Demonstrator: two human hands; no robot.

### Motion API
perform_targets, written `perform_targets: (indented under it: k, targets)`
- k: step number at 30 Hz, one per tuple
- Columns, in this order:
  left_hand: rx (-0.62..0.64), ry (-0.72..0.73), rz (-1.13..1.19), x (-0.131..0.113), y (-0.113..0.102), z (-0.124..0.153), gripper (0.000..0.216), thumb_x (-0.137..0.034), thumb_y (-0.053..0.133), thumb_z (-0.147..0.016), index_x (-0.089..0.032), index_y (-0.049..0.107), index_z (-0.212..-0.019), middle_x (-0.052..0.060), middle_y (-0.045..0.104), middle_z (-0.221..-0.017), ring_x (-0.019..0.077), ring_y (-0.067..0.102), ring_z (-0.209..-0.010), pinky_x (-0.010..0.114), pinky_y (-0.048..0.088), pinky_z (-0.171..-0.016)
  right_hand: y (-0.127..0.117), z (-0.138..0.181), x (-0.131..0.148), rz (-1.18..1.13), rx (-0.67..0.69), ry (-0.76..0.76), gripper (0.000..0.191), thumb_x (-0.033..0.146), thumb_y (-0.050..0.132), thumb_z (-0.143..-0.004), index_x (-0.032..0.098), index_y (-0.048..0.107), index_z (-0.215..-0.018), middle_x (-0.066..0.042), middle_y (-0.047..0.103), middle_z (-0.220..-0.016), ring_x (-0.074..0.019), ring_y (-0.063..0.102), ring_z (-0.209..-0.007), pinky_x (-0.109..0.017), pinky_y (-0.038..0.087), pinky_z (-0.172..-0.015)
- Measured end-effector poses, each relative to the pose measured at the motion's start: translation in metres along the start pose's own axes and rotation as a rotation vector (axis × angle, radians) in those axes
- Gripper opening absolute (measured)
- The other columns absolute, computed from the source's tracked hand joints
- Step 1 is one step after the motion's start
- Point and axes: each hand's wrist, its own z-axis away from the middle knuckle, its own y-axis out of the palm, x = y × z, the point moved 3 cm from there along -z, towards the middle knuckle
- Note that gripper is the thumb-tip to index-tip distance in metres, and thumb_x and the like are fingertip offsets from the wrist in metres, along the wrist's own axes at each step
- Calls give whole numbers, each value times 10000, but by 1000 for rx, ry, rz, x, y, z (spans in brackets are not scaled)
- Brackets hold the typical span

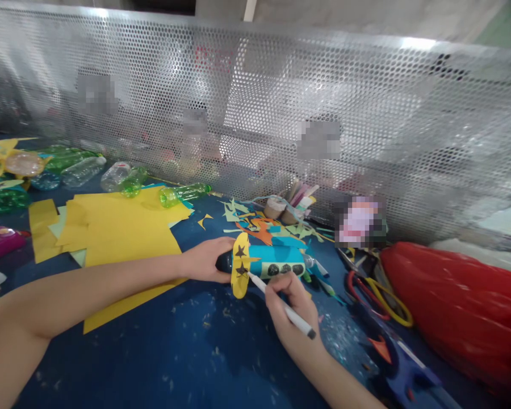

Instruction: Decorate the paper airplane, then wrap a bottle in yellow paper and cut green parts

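A bottle wrapped in blue paper lies on its side, with a pale green strip of black ovals along it. Across it sits a yellow paper piece with rounded ends, bearing dark stars. My left hand grips the bottle's dark end; some of its fingers are hidden behind the bottle. Pinched in my right hand is a white marker with a dark rear end. Its tip touches or nearly touches the yellow piece beside the lower star.
Yellow paper sheets lie beneath my left forearm. Green and clear bottles stand or lie behind. Paper scraps, cups of tools, scissors and a red plastic bag are rightward. A perforated metal screen borders the back.
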Motion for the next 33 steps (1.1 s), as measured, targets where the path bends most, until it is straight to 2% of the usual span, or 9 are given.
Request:
perform_targets:
  k: [13, 22, 33]
  targets:
    - [6, -3, 17, -2, -2, -1, 641, -377, 701, -700, -153, 473, -1256, 136, 538, -1286, 269, 502, -1199, 403, 396, -1023, 0, 4, -6, -38, 4, 47, 161, 193, 508, -818, 237, 430, -684, 45, 484, -619, -125, 471, -557, -232, 387, -520]
    - [-5, 1, -1, 0, 0, -1, 597, -377, 703, -692, -163, 506, -1213, 118, 553, -1270, 271, 529, -1158, 401, 424, -992, -1, 1, 0, 7, 1, -8, 164, 186, 506, -825, 231, 437, -683, 44, 489, -616, -114, 475, -547, -216, 394, -510]
    - [0, -9, 5, -2, -1, 0, 627, -364, 708, -688, -169, 485, -1241, 118, 548, -1279, 265, 513, -1187, 397, 410, -1010, -2, 2, -3, -1, -7, 29, 173, 186, 492, -825, 236, 421, -676, 46, 477, -616, -124, 476, -559, -234, 393, -524]
